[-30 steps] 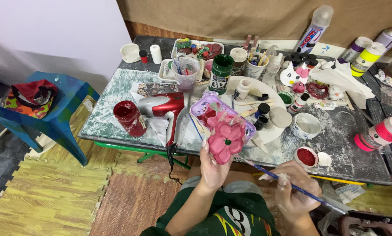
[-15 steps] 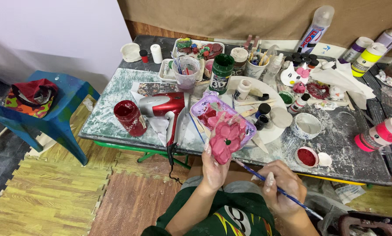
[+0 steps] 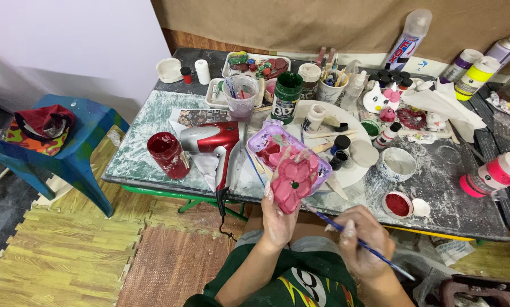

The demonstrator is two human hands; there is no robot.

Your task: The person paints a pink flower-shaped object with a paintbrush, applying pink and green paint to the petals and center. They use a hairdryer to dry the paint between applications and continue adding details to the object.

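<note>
My left hand [image 3: 279,219] holds up a pink flower-shaped clay piece [image 3: 293,178] with a dark dot at its centre, just in front of the table edge. My right hand [image 3: 362,237] grips a thin blue-handled paintbrush [image 3: 357,241], its tip pointing toward the lower right side of the flower. Behind the flower sits a purple tray [image 3: 269,142] smeared with red and pink paint.
A paint-stained table [image 3: 147,159] carries a red hair dryer [image 3: 212,138], a red jar [image 3: 166,153], a green paint can [image 3: 287,96], cups of brushes, small paint pots and spray cans. A blue plastic chair [image 3: 67,159] stands at left on foam floor mats.
My right hand has brought the paintbrush up and leftward, so its tip now sits close to the flower. My left hand kept the flower nearly still.
</note>
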